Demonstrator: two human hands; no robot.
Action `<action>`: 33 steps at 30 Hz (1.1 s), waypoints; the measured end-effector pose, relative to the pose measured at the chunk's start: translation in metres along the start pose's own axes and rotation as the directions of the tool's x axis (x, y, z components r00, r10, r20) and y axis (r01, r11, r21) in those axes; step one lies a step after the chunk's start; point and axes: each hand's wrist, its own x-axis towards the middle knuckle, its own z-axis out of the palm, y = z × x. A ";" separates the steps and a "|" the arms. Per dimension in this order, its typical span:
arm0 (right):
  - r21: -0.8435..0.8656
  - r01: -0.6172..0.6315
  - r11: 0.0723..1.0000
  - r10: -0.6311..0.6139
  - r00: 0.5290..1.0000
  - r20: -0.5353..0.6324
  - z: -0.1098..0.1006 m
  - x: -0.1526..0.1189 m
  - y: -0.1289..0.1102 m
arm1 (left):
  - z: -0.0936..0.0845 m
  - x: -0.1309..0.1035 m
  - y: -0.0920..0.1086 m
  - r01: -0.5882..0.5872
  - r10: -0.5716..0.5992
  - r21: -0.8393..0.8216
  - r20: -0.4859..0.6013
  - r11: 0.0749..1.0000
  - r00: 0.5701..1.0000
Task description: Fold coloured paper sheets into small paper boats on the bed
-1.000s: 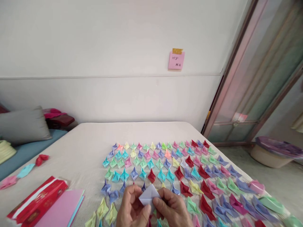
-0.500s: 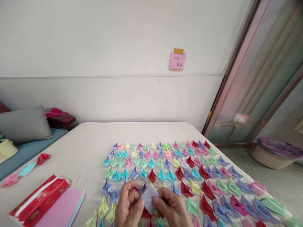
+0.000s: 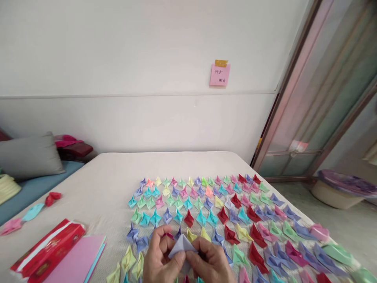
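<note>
Between my two hands is a folded piece of pale lavender paper (image 3: 182,244), its upper part a triangle with the point upward. My left hand (image 3: 163,255) pinches its left lower side, thumb in front and fingers curled behind. From the right, my right hand (image 3: 207,259) grips the lower edge, the two thumbs almost meeting at the middle. The lower part of the paper is partly hidden by the thumbs. Just beyond the hands lie rows of small folded paper boats (image 3: 189,218) in red, blue, green, yellow, pink and purple.
A red tissue pack (image 3: 48,251) and a stack of coloured paper (image 3: 75,261) lie at left on the cloth-covered table (image 3: 171,163). More folded paper pieces (image 3: 33,212) line the left edge. A lined bin (image 3: 335,194) stands on the floor at right. A pink note (image 3: 219,74) hangs on the wall.
The lavender paper has gone from a diamond shape to an upright triangle at the top. Both thumbs have come closer together, the right hand shifting slightly left.
</note>
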 end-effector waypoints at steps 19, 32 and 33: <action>0.132 -0.175 0.976 0.171 0.984 0.040 -0.010 0.005 -0.002 | -0.008 0.007 0.005 0.000 -0.003 0.053 0.066 0.999 0.998; 0.310 -0.093 0.946 0.141 0.981 -0.135 -0.002 0.007 0.007 | -0.013 0.016 -0.040 0.103 -0.099 -0.032 0.116 0.994 0.988; 0.331 -0.105 0.938 0.155 0.979 -0.130 0.000 0.008 0.009 | -0.013 0.015 -0.041 0.091 -0.089 -0.018 0.107 0.996 0.990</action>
